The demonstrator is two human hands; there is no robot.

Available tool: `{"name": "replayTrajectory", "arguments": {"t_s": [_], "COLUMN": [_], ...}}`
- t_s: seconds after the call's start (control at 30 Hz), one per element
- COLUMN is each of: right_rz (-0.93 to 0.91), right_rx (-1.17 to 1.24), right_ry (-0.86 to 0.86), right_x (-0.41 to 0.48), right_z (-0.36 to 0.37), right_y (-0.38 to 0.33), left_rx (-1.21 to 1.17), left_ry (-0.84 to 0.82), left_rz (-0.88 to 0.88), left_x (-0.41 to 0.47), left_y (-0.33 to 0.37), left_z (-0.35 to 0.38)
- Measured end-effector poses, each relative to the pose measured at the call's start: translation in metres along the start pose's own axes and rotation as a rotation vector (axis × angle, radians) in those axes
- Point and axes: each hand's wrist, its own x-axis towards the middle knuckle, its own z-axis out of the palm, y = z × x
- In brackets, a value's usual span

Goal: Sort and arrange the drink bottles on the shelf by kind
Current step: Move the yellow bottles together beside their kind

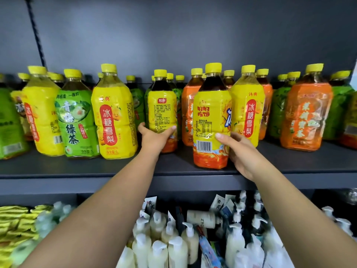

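Yellow-capped drink bottles stand mixed along a dark shelf (pixel 270 163). My left hand (pixel 154 138) grips a dark-tea bottle with a yellow and red label (pixel 161 105), set back in the middle. My right hand (pixel 241 149) holds the right side of a like bottle (pixel 210 117) standing near the shelf's front edge. A yellow pear-drink bottle (pixel 114 117) and a green-tea bottle (pixel 77 120) stand to the left. Another yellow pear-drink bottle (pixel 248 105) stands just right of my right hand, and an orange-labelled tea bottle (pixel 305 115) stands further right.
More green, orange and yellow bottles fill the back rows. Below the shelf, white pump bottles (pixel 173 246) crowd the lower level, with yellow packets (pixel 17 223) at the lower left. A dark back panel (pixel 173 35) rises behind the bottles.
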Motion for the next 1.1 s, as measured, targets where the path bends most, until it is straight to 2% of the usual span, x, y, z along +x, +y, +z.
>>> {"name": "replayTrajectory", "arguments": {"t_s": [0.23,0.4,0.53,0.67,0.77,0.83,0.93,1.0,1.1], "right_rz": [-0.092,-0.135,-0.096,-0.157,-0.137,-0.162,-0.216,-0.223,-0.254], "right_rx": [-0.144,-0.348,-0.463,-0.242,-0.272,-0.309,-0.407,-0.489,-0.578], "right_ry": [0.043,0.237,0.279,0.216,0.23,0.301,0.516,0.624,0.659], "right_x": [-0.013,-0.026,-0.019,-0.014,-0.014,-0.014,-0.016,-0.017,-0.02], "right_z": [0.006,0.002,0.003,0.009,0.013,0.016,0.026,0.034,0.032], "right_y": [0.003,0.008,-0.001,-0.017,-0.017,-0.013,-0.007,-0.001,0.006], "left_rx": [0.205,0.124,-0.008,0.073,0.074,0.043,-0.109,-0.183,-0.197], "left_ry": [-0.026,-0.086,-0.223,-0.125,-0.081,-0.162,-0.271,-0.259,-0.219], "left_rz": [0.178,0.264,0.2,0.234,0.23,0.189,0.166,0.17,0.161], "left_x": [-0.013,-0.053,-0.069,-0.076,-0.07,-0.059,-0.05,-0.05,-0.053], "left_y": [-0.003,-0.001,0.011,0.019,0.016,0.014,0.011,0.006,0.005], "left_z": [-0.009,-0.039,-0.051,-0.035,-0.027,-0.033,-0.046,-0.048,-0.04]}}
